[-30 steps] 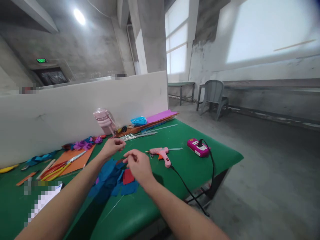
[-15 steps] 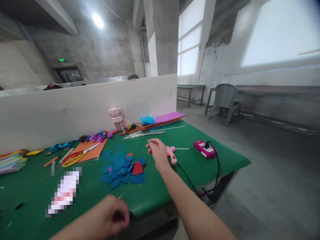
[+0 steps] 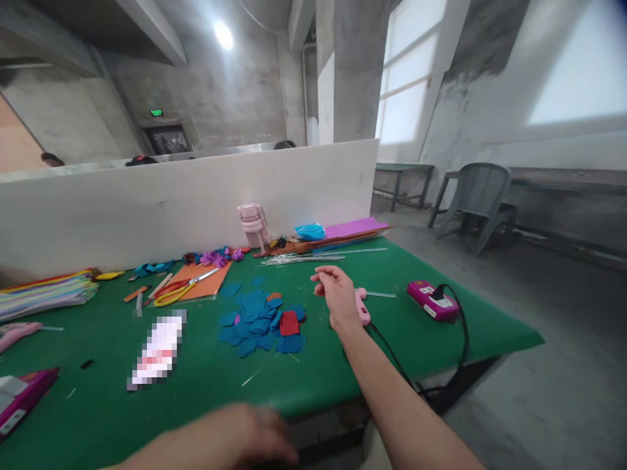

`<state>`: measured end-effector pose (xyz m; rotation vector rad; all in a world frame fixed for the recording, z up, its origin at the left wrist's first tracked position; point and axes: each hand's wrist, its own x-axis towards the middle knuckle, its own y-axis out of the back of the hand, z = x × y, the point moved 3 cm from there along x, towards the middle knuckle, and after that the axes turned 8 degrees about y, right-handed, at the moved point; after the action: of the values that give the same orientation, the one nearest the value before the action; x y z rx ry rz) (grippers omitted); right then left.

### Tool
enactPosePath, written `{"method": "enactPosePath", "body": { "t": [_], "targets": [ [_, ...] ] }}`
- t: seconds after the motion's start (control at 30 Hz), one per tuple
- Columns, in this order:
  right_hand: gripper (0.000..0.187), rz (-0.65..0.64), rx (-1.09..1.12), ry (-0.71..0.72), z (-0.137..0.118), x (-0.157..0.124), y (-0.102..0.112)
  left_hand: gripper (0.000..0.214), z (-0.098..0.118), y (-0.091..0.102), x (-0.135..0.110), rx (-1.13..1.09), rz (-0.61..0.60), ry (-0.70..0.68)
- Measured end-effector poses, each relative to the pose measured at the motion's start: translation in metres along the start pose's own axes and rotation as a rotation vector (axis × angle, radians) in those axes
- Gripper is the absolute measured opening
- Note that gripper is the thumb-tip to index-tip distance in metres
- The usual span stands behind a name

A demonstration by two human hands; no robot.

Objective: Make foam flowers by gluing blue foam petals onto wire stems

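Observation:
My right hand (image 3: pixel 337 297) is over the green table with its fingers bent and the tips drawn together. What the fingertips hold, if anything, I cannot make out. Just beyond the wrist lies a pink hot glue gun (image 3: pixel 361 307) with a clear glue stick (image 3: pixel 381 295) in its back, partly hidden by my hand. To the left of that hand is a loose pile of blue felt pieces (image 3: pixel 255 314), with a red felt piece (image 3: pixel 289 323) at its right side. Near the table's front edge, my left hand (image 3: pixel 245 434) is smeared by motion, so its fingers are unclear.
A magenta power box (image 3: pixel 431 300) with a plugged-in black cord (image 3: pixel 465 339) sits at the right. Scissors (image 3: pixel 183 287) lie on orange felt (image 3: pixel 215 282). A pink bottle (image 3: pixel 252 225) stands by the white partition (image 3: pixel 196 202). Another glue gun (image 3: pixel 19 333) is far left.
The view has swung left, bringing another glue gun and power box into sight. My right fingertips have drawn closer together. My left hand has shifted lower, its fingers now blurred.

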<state>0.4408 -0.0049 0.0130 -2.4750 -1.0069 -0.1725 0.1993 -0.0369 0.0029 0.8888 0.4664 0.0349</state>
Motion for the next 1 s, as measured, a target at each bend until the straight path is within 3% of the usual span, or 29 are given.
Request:
{"method": "enactPosePath", "body": {
  "t": [0.07, 0.17, 0.23, 0.33, 0.43, 0.63, 0.83, 1.0],
  "targets": [
    [0.015, -0.020, -0.002, 0.013, 0.001, 0.000, -0.003, 0.033, -0.010, 0.058, 0.011, 0.109, 0.216, 0.115],
    [0.015, -0.049, -0.017, 0.023, 0.003, -0.003, -0.008, 0.030, -0.063, 0.135, 0.033, 0.423, 0.566, 0.493],
    [0.014, -0.070, -0.033, 0.029, 0.003, -0.004, -0.011, 0.030, -0.106, 0.161, 0.048, 0.586, 0.593, 0.725],
    [0.012, -0.104, -0.069, 0.050, 0.003, -0.005, -0.014, 0.024, -0.150, 0.165, 0.070, 0.599, 0.553, 0.780],
    [0.011, -0.135, -0.101, 0.075, 0.002, -0.005, -0.016, 0.023, -0.166, 0.157, 0.082, 0.586, 0.565, 0.798],
    [0.011, -0.121, -0.082, 0.059, 0.003, -0.004, -0.017, 0.024, -0.165, 0.172, 0.106, 0.522, 0.674, 0.772],
    [0.011, -0.135, -0.072, 0.057, 0.001, -0.004, -0.018, 0.016, -0.158, 0.171, 0.147, 0.416, 0.629, 0.694],
    [0.011, -0.114, -0.069, 0.062, -0.002, -0.002, -0.011, 0.021, -0.144, 0.171, 0.130, 0.390, 0.733, 0.684]
  ]
}}
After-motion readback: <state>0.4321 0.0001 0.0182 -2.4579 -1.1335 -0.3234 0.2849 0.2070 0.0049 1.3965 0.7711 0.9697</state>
